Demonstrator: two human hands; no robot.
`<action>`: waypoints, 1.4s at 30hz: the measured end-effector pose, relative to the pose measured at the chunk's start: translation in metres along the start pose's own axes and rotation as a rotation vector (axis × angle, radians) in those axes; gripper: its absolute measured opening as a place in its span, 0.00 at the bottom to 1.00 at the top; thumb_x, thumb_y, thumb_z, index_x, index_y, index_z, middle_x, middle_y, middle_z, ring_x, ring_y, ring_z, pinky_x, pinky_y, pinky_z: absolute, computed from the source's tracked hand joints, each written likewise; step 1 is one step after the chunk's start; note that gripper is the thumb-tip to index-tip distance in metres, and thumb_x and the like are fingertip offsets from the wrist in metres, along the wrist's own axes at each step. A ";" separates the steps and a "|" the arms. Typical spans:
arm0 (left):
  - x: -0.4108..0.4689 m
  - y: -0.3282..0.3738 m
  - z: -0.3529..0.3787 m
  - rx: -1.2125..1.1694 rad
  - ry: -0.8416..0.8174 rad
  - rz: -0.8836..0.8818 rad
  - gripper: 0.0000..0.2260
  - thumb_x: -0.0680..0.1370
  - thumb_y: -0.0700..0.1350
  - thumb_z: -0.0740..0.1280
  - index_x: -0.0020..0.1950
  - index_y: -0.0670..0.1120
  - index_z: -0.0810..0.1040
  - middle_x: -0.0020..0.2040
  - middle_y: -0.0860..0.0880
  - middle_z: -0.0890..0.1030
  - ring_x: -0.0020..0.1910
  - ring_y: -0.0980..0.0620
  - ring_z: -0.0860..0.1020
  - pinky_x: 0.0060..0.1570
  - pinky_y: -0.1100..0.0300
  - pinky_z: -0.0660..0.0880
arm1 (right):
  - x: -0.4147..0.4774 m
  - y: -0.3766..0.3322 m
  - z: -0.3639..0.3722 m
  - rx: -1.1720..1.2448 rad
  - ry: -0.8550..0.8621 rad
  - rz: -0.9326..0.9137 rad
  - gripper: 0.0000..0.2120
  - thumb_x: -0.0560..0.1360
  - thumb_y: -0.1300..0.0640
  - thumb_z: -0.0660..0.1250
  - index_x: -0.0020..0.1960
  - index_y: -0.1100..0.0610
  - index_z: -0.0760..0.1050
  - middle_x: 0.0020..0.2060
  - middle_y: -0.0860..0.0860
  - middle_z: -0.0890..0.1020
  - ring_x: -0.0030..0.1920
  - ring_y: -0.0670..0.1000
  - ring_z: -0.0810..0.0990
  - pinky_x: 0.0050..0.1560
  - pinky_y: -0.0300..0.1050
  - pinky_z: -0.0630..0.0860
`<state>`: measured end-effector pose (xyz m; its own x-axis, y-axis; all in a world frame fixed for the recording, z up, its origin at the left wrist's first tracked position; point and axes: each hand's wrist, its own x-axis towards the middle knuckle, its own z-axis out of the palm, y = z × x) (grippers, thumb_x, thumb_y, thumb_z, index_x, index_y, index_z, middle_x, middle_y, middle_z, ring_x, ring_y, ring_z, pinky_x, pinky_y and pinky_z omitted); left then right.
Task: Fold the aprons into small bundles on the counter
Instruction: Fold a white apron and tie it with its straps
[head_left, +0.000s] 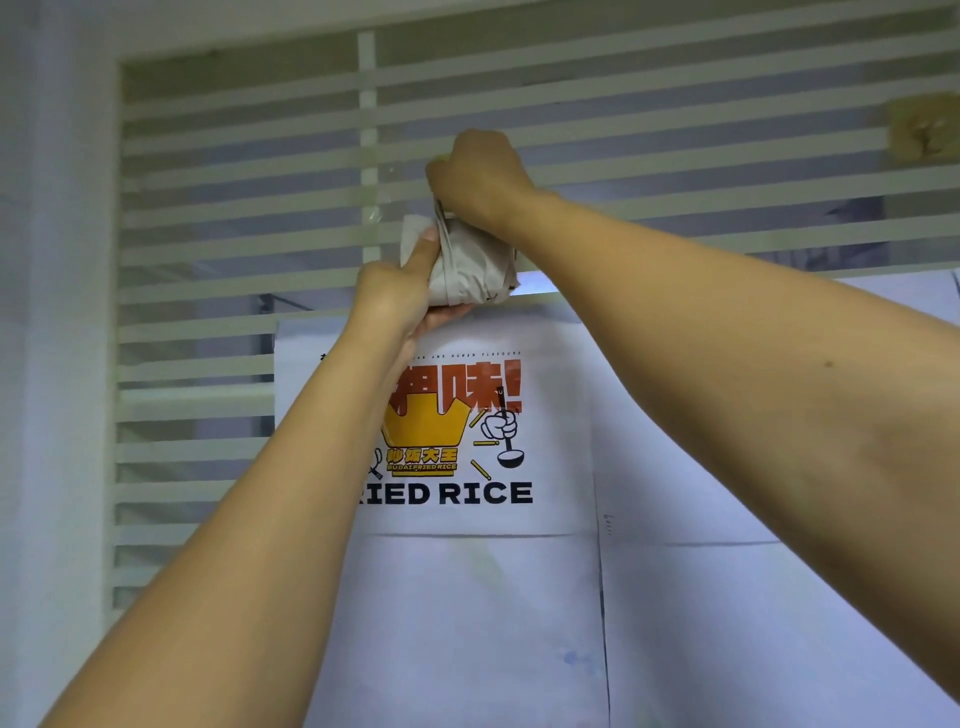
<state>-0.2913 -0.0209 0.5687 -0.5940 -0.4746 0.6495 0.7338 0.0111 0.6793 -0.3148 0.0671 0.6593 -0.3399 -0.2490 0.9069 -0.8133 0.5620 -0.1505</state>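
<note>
A grey-white bunch of apron cloth (467, 265) is held up high against the striped glass partition (234, 208). My left hand (400, 291) grips the bunch from below, thumb pressed against its left side. My right hand (480, 174) reaches over the top and pinches the upper edge of the cloth, fingers curled. A white apron (467, 597) printed with an orange crown logo and the words FRIED RICE hangs flat on the partition just below the bunch. No counter is in view.
A second white sheet or apron (701, 571) hangs to the right of the printed one. A beige hook or fitting (922, 130) is stuck on the glass at the upper right. A pale wall (52, 364) borders the left.
</note>
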 end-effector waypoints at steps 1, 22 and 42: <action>-0.001 -0.001 0.000 0.008 -0.001 0.003 0.20 0.78 0.49 0.68 0.58 0.32 0.73 0.53 0.38 0.80 0.45 0.44 0.82 0.30 0.57 0.80 | 0.001 0.000 0.001 -0.012 -0.003 0.007 0.15 0.77 0.60 0.58 0.32 0.55 0.61 0.31 0.47 0.67 0.30 0.44 0.64 0.23 0.32 0.61; -0.042 -0.026 -0.016 0.260 -0.070 0.063 0.07 0.79 0.49 0.65 0.46 0.47 0.77 0.44 0.48 0.82 0.39 0.54 0.83 0.33 0.66 0.78 | -0.102 0.058 0.016 -0.041 -0.005 -0.325 0.20 0.79 0.54 0.60 0.70 0.59 0.68 0.66 0.57 0.72 0.63 0.57 0.72 0.60 0.48 0.70; -0.115 -0.019 -0.023 0.735 0.170 0.293 0.13 0.76 0.51 0.68 0.57 0.47 0.72 0.43 0.51 0.77 0.43 0.54 0.77 0.43 0.61 0.71 | -0.173 0.046 -0.016 0.102 0.108 -0.271 0.14 0.78 0.50 0.63 0.61 0.56 0.71 0.52 0.52 0.79 0.45 0.49 0.79 0.49 0.48 0.75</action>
<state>-0.2292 0.0133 0.4729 -0.3098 -0.4892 0.8153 0.4125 0.7034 0.5788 -0.2863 0.1486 0.5011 -0.0567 -0.2904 0.9552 -0.9124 0.4036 0.0685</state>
